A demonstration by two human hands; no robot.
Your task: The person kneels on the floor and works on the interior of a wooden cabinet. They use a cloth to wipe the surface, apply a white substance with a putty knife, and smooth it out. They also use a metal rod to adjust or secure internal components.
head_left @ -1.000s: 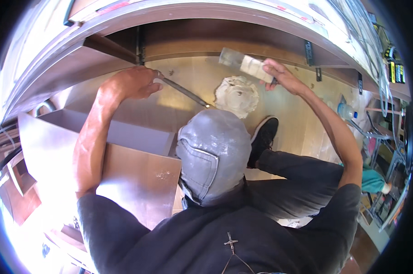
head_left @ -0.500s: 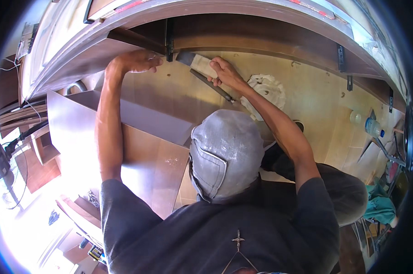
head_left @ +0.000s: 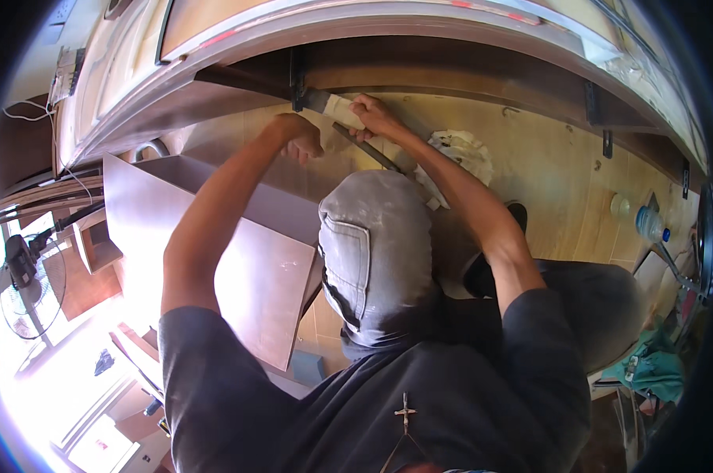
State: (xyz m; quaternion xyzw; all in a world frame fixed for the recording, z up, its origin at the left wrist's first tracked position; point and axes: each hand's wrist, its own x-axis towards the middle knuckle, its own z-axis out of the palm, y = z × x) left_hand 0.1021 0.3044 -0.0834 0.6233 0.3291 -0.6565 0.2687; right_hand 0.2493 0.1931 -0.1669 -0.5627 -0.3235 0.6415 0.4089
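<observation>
In my right hand (head_left: 375,118) is a flat tool (head_left: 342,110) with a pale, smeared body and a dark end; its exact kind is unclear. That dark end reaches a black metal bracket (head_left: 297,83) under the curved brown panel (head_left: 419,71). My left hand (head_left: 297,135) hangs just left of the tool, apart from it, fingers curled; anything inside them is hidden. Below the right hand a dark, thin bar (head_left: 372,147) lies slantwise. A crumpled whitish heap (head_left: 463,154) rests on the floor beside my right forearm.
A large brown board box (head_left: 262,276) stands at my left. My bent knee in grey cloth (head_left: 376,244) rises between my arms. Other black brackets (head_left: 593,102) line the panel at right. A plastic bottle (head_left: 649,225) and a teal cloth (head_left: 652,363) are at far right.
My left hand has moved right and down, closer to the tool, and its fingers have curled in. My right hand still grips the tool and has shifted slightly left.
</observation>
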